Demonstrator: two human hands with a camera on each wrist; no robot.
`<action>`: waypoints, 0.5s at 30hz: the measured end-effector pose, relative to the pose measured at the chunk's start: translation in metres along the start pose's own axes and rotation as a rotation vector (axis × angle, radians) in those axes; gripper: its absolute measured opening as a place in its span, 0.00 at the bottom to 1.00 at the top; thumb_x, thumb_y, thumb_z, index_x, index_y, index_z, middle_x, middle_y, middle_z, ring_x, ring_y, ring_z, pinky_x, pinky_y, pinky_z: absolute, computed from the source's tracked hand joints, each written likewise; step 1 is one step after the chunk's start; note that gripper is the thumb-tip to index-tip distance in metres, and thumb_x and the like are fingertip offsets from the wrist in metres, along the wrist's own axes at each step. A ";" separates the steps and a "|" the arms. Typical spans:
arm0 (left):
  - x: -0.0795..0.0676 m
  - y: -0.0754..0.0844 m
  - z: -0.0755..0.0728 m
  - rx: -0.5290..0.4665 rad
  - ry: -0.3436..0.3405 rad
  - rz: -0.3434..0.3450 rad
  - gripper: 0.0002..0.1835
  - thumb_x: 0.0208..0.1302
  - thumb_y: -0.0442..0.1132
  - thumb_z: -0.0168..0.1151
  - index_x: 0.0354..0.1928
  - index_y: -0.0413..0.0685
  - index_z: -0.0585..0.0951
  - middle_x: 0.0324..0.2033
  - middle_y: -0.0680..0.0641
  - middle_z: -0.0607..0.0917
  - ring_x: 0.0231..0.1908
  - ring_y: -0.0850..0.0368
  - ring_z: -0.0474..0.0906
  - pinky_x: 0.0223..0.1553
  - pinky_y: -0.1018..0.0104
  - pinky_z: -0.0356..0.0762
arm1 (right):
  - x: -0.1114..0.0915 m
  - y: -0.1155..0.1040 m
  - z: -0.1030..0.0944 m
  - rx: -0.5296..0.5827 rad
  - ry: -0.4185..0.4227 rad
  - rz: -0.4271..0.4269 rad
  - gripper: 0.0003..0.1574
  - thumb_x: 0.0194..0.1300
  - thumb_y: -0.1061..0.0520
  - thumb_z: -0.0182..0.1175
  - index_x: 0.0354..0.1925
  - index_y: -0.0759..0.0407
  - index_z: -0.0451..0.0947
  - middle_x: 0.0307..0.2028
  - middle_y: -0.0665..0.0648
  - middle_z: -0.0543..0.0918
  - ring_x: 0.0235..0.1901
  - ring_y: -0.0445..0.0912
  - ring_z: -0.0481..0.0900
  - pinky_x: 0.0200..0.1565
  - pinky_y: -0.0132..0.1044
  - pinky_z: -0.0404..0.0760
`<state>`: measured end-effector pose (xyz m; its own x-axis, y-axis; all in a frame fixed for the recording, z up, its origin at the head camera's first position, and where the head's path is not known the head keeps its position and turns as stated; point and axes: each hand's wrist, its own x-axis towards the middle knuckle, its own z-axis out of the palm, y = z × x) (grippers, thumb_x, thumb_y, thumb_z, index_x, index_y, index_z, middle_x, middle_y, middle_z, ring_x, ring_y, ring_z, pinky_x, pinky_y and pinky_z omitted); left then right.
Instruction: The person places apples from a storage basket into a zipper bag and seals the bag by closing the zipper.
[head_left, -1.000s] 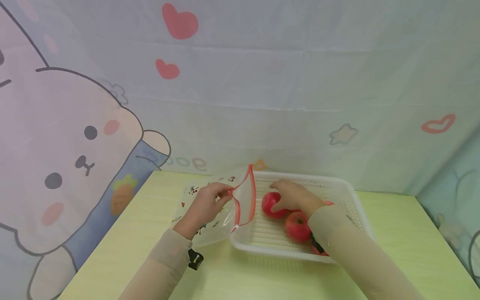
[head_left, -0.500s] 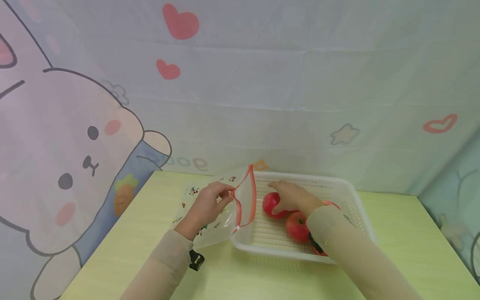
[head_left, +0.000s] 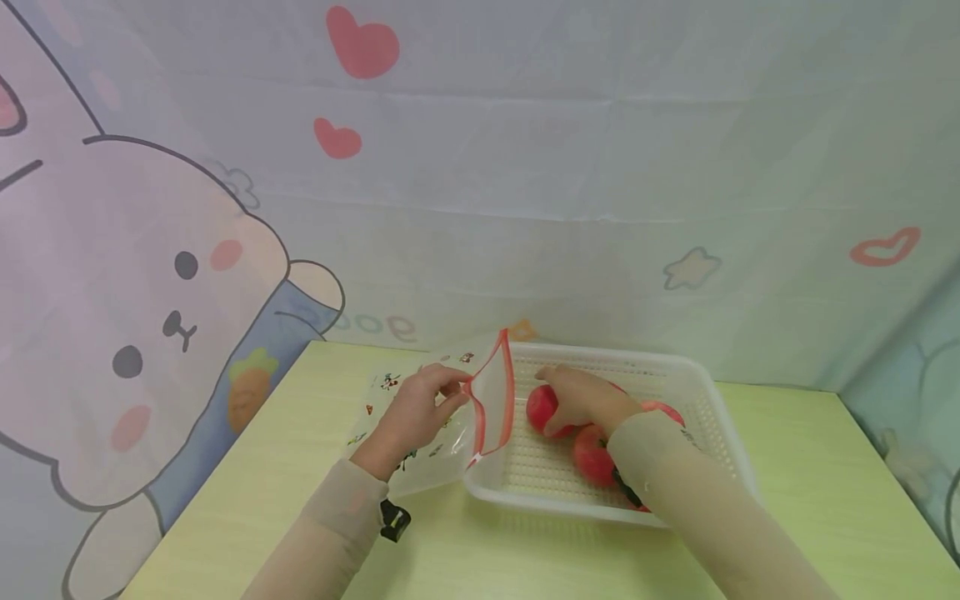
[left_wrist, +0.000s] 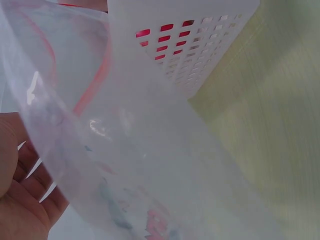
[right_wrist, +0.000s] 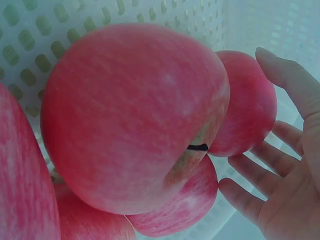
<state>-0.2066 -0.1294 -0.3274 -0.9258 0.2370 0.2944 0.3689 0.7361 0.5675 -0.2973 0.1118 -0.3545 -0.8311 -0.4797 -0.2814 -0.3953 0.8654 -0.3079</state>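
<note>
My left hand [head_left: 420, 408] pinches the red-edged mouth of a clear zip bag [head_left: 438, 433] printed with small cartoons. The mouth gapes toward the basket, its far edge standing up. In the left wrist view the bag's film [left_wrist: 150, 145] covers most of the picture and some fingers [left_wrist: 37, 182] show behind it. My right hand [head_left: 588, 396] reaches into a white basket [head_left: 555, 502], thumb and fingers around a red apple [head_left: 540, 408] at the group's left end. In the right wrist view that apple [right_wrist: 247, 105] lies beyond a larger near apple [right_wrist: 135, 120].
Several more apples lie in the basket under the right forearm, among them a red one [head_left: 594, 457] beside the wrist strap. The pale yellow-green table [head_left: 465, 550] ends against a printed cloth backdrop [head_left: 480, 183]. The bag's mouth overlaps the basket's left rim.
My right hand has settled slightly further over the leftmost apple, covering more of it, and the right forearm has shifted slightly. The left hand and bag stay nearly still.
</note>
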 end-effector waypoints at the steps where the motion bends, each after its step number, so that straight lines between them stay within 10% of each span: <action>1: 0.000 0.000 0.000 0.001 0.001 0.002 0.15 0.61 0.35 0.64 0.50 0.42 0.81 0.34 0.49 0.80 0.37 0.55 0.76 0.44 0.55 0.78 | 0.000 0.000 0.000 -0.004 -0.001 0.001 0.53 0.48 0.49 0.73 0.69 0.55 0.60 0.67 0.58 0.67 0.66 0.54 0.63 0.66 0.50 0.64; 15: 0.000 -0.002 0.001 0.000 0.004 0.006 0.15 0.60 0.35 0.64 0.50 0.43 0.81 0.35 0.49 0.81 0.37 0.55 0.77 0.42 0.56 0.79 | 0.003 -0.002 0.005 -0.029 -0.006 0.024 0.52 0.48 0.48 0.73 0.67 0.55 0.62 0.64 0.60 0.69 0.61 0.54 0.67 0.61 0.53 0.69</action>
<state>-0.2072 -0.1298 -0.3296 -0.9234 0.2383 0.3010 0.3741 0.7346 0.5660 -0.2971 0.1079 -0.3597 -0.8381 -0.4599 -0.2935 -0.3870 0.8803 -0.2742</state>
